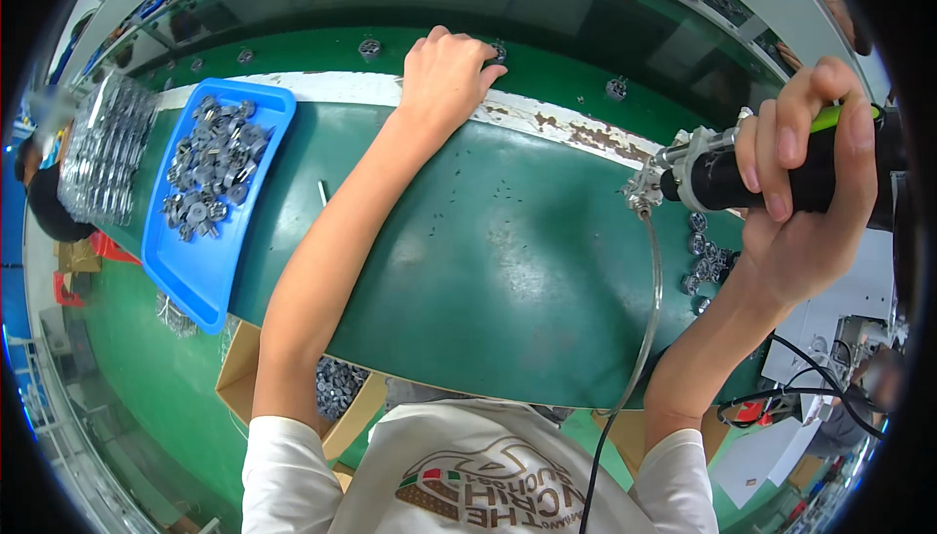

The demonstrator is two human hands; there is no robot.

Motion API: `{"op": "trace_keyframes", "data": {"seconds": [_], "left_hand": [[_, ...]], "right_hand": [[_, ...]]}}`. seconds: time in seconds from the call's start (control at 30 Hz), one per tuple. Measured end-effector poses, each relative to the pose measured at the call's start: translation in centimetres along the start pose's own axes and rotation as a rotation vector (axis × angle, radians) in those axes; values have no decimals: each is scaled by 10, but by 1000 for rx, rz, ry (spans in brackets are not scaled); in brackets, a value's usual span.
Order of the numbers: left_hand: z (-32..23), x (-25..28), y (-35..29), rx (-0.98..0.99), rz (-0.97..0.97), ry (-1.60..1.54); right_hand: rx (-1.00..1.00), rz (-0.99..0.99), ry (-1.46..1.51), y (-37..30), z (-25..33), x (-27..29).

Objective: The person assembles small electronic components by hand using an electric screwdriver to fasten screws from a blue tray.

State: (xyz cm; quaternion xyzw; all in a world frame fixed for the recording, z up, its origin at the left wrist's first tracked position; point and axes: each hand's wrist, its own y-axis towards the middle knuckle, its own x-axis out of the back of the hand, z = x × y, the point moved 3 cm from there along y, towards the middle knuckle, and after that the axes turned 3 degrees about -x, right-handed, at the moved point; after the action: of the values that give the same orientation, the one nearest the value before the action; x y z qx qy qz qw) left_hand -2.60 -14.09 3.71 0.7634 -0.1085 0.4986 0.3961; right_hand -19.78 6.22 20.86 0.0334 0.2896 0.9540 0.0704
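My left hand (447, 80) reaches across the bench to the green conveyor belt. Its thumb and forefinger close around a small round metal part (500, 52); the other fingers curl out of sight. Raised at the right, my right hand (805, 158) wraps around a black electric screwdriver (722, 178) with a bright green strip. A metal fixture at the tool's front end points left, and a clear hose (656, 309) hangs down from it. Beneath the screwdriver several small round metal parts (705, 261) sit grouped on the green bench mat (508, 270).
A blue tray (220, 290) of grey plastic parts lies left of my left arm. Stacked clear blister trays (107, 153) stand beyond it. More round parts, one of them a metal part (616, 89), ride the belt. A cardboard box (239, 368) of parts sits below the bench edge.
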Motion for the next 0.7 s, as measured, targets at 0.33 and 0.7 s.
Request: {"op": "trace_keyframes", "data": {"seconds": [0.33,0.7], "left_hand": [[-47,-11,-9,-328,21,-186],[-85,9,-101,-417,41,-492]], "right_hand": [[14,-10,51,5,-7,7],[-54,-19,129,4,-16,-15]]}}
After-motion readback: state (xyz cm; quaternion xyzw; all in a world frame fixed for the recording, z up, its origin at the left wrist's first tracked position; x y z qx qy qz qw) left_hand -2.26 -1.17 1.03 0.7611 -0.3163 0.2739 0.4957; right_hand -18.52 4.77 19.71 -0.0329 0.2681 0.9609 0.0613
